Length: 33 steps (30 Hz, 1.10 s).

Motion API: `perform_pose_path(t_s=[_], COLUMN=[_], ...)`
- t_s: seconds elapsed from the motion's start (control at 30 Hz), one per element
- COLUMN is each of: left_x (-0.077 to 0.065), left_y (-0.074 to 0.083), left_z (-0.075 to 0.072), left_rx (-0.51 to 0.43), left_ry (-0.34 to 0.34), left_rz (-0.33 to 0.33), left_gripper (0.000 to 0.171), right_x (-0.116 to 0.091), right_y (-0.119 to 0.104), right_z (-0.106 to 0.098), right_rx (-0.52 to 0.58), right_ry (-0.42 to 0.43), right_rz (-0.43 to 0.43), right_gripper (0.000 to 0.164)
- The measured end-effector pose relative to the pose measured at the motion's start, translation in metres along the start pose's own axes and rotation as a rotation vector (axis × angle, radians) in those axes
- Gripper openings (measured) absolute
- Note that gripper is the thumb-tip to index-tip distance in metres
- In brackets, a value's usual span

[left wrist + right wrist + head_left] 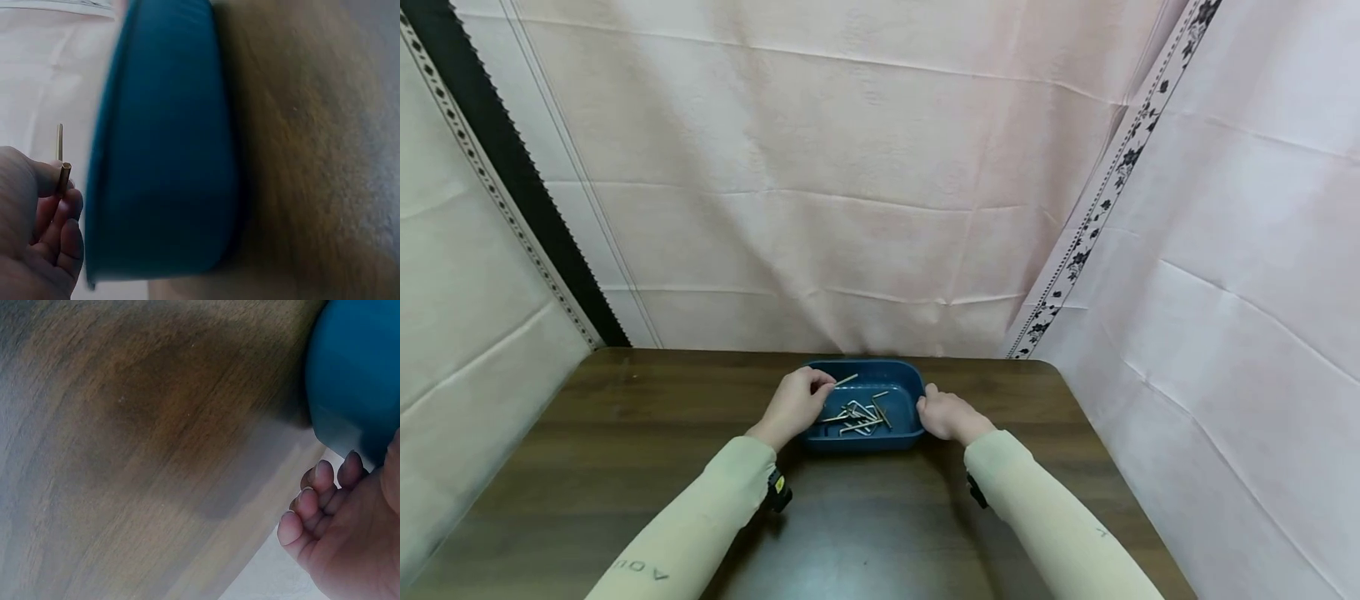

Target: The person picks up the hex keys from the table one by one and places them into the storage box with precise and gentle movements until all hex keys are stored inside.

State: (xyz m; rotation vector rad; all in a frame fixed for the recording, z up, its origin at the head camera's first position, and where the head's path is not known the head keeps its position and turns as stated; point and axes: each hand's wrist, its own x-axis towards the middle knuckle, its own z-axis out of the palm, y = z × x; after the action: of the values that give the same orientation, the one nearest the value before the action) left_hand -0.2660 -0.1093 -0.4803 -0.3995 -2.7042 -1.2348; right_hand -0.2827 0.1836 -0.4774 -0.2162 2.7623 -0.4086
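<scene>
My left hand (797,402) pinches a brass-coloured L-shaped hex key (846,380) between thumb and fingertips, above the left rim of a blue tray (904,379). In the left wrist view the key's end (65,170) points toward the camera, and its other arm stands up beyond the fingers. Several more L-shaped hex keys (859,419), gold and silver, lie in a loose pile on the tray's floor. At the tray's right end my right hand (951,415) holds the rim with thumb and forefinger. Its other fingers (306,503) are curled beside the wall.
The tray stands on a brown wood-grain table (865,517), close to its back edge. A white cloth (820,167) hangs behind the table, and more cloth hangs at both sides. A dark band (527,175) runs down the left cloth.
</scene>
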Motion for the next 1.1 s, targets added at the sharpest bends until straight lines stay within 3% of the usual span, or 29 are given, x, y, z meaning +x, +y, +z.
perform_pose_path(t_s=[0.17, 0.3, 0.43, 0.87, 1.1], left_x=[0.01, 0.014, 0.016, 0.015, 0.009], left_y=[-0.006, -0.007, -0.007, -0.005, -0.008], left_z=[0.015, 0.02, 0.023, 0.02, 0.015], left_rx=[0.16, 0.317, 0.393, 0.393, 0.253], left_ry=[-0.032, -0.054, -0.093, -0.118, -0.103], left_rz=[-0.004, 0.047, 0.048, 0.024, 0.014], left_gripper=[0.015, 0.014, 0.014, 0.015, 0.018], right_x=[0.0, 0.0, 0.0, 0.004, 0.002], right_y=[0.0, -0.001, -0.001, 0.001, 0.0], right_z=[-0.001, -0.002, -0.002, 0.002, 0.0], right_rx=[-0.002, -0.009, -0.008, -0.02, -0.014], right_ry=[0.002, 0.008, 0.001, 0.001, -0.013], right_rz=[0.002, 0.005, -0.001, 0.014, 0.015], right_gripper=[0.058, 0.056, 0.055, 0.057, 0.058])
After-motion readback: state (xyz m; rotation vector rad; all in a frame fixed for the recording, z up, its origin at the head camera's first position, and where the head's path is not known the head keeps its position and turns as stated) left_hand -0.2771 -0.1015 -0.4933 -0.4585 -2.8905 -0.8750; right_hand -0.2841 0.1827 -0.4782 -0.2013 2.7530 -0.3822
